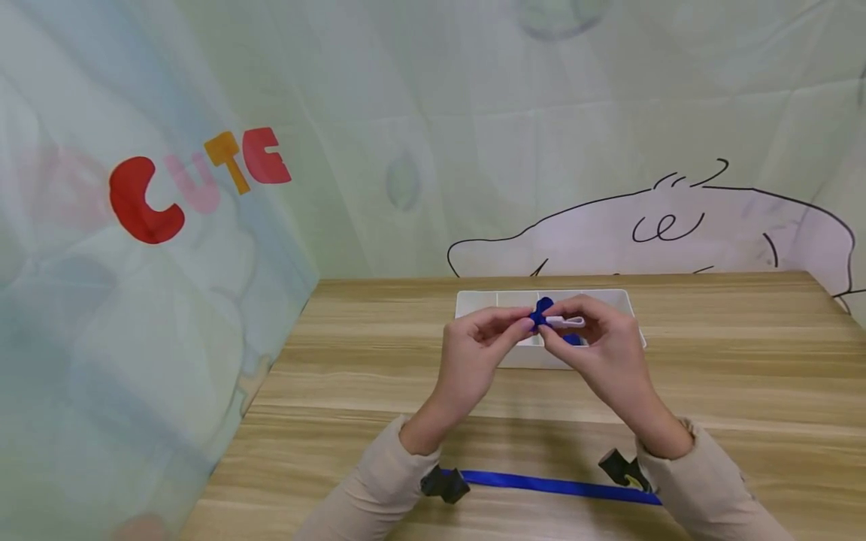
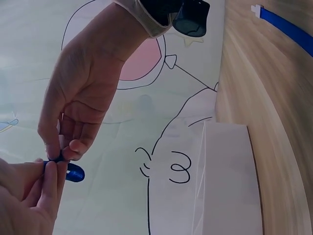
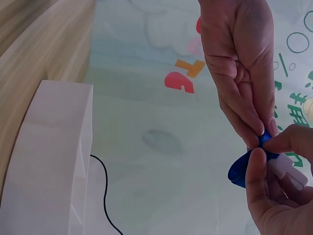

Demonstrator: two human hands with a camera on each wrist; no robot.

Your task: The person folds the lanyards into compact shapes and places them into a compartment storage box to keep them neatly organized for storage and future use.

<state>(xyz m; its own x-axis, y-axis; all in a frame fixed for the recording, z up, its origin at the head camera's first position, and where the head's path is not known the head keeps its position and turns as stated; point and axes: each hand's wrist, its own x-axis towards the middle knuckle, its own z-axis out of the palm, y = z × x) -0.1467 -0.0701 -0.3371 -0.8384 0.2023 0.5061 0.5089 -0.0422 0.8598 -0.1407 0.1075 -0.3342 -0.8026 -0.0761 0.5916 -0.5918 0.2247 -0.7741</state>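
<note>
We pinched a small blue piece with a white tube between both hands, left and right, above the white tray on the counter. The backdrop read "CUTE".

We're looking at a small staged work corner, more a curtained recording booth than a lived-in room. A wood-grain counter fills the near ground, and thin printed cloth hangs on the far side and down the left, creased with fold lines, closing the spot in. On the left cloth, bright letters reading CUTE; on the far right, a cartoon outline drawing in black on pale pink. A strip of blue tape runs along the counter's near edge. A white divided tray sits toward the far edge. No household furniture or appliances show.
</note>
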